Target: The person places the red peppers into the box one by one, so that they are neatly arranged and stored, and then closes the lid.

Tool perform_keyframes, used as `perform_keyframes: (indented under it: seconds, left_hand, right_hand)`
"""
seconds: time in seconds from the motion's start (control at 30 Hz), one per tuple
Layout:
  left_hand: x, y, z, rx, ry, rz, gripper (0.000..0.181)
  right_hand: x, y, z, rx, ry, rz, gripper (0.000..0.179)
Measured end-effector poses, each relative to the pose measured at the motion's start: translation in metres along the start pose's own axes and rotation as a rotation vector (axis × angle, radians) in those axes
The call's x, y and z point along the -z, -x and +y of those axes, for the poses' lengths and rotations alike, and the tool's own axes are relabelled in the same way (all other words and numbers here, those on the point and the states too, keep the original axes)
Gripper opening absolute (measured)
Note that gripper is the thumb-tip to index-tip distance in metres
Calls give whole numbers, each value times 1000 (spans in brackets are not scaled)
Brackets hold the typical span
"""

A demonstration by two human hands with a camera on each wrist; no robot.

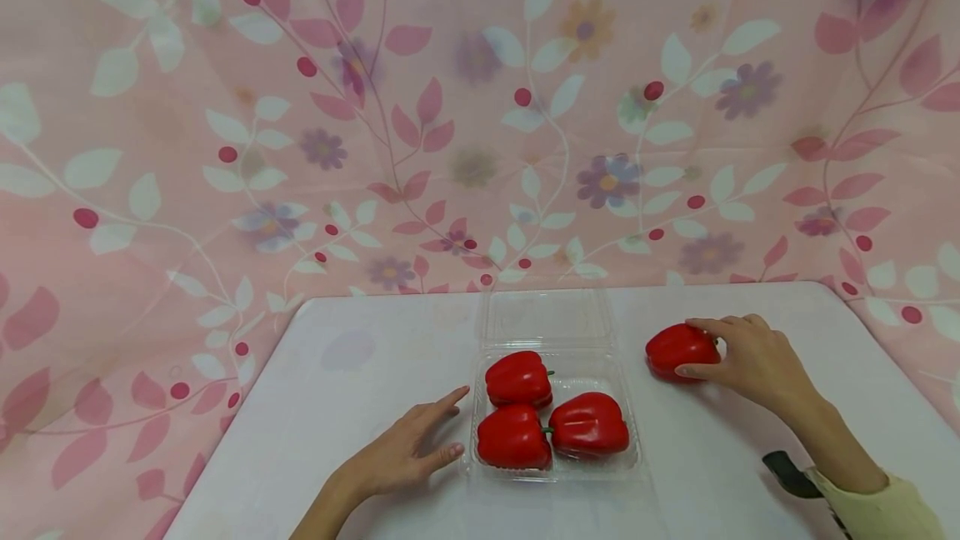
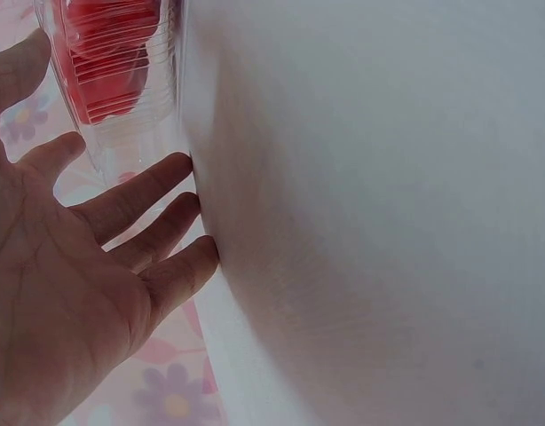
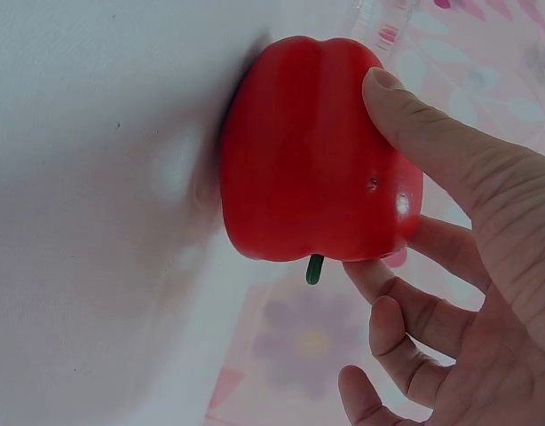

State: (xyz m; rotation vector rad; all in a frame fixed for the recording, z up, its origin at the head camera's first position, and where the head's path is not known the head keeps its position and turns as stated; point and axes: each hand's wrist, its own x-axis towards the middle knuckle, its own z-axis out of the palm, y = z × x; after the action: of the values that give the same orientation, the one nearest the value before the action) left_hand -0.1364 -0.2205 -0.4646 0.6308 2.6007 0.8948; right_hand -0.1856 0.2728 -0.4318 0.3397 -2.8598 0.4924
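My right hand (image 1: 757, 359) grips a red bell pepper (image 1: 678, 352) on the right part of the table, thumb on one side and fingers on the other. The right wrist view shows this pepper (image 3: 308, 155) close up, its short green stem pointing away from the thumb tip. Left of it, a clear plastic clamshell box (image 1: 585, 369) lies with its lid (image 1: 547, 319) folded back, holding three red bell peppers (image 1: 588, 425). My left hand (image 1: 405, 448) is beside the box's left side with fingers spread, holding nothing; in the left wrist view its fingertips (image 2: 201, 253) touch the tabletop.
The white table (image 1: 360, 373) has rounded far corners. Behind it hangs a pink floral cloth (image 1: 465, 123). A dark strap (image 1: 791, 473) shows at the right wrist, by a pale sleeve (image 1: 885, 511).
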Motion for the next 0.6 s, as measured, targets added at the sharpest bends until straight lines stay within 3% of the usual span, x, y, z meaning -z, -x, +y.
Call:
perform_keyframes:
  seconds: [0.6]
  left_hand:
    - [0, 0, 1, 2, 5, 5, 74]
  right_hand:
    - [2, 3, -5, -10, -6, 20, 72]
